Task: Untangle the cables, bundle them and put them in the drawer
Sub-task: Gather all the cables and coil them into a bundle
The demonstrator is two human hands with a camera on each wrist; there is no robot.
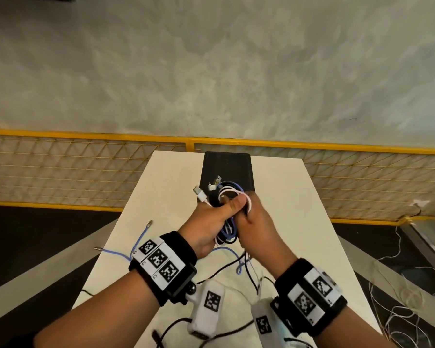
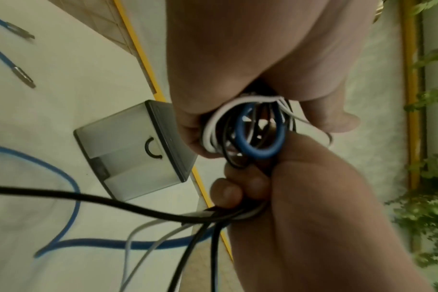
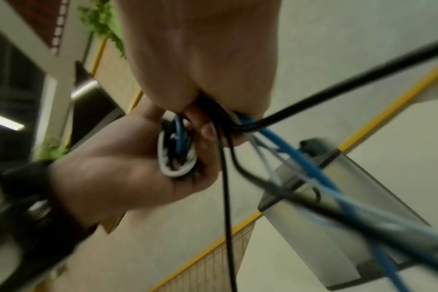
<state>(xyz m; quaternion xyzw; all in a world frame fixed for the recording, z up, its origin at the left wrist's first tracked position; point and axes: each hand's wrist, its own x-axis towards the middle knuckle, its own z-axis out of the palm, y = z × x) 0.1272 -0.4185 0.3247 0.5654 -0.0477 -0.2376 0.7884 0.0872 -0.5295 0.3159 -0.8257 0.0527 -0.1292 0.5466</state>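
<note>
White, blue and black cables [image 1: 227, 197], coiled into one bundle, sit above the far half of a pale table [image 1: 299, 222], in front of a black box [image 1: 227, 169].

Head view: left hand [image 1: 206, 227] wraps the coil, thumb across its front; right hand [image 1: 259, 229] closes on the same coil from the other side. Plug ends stick up from the top. Loose blue, black and white tails trail over the table toward the wrists. Yellow mesh fence [image 1: 86, 167] stands behind.

Left wrist view: coil [image 2: 248, 130] is clamped between left hand [image 2: 250, 59] and right hand [image 2: 313, 197], fingers of both curled round it. Tails hang down past a small box with a clear front [image 2: 135, 150], which stands on the table.

Right wrist view, blurred: right hand [image 3: 203, 59] grips the strands; left hand [image 3: 118, 170] cups the coil [image 3: 176, 150].
</note>
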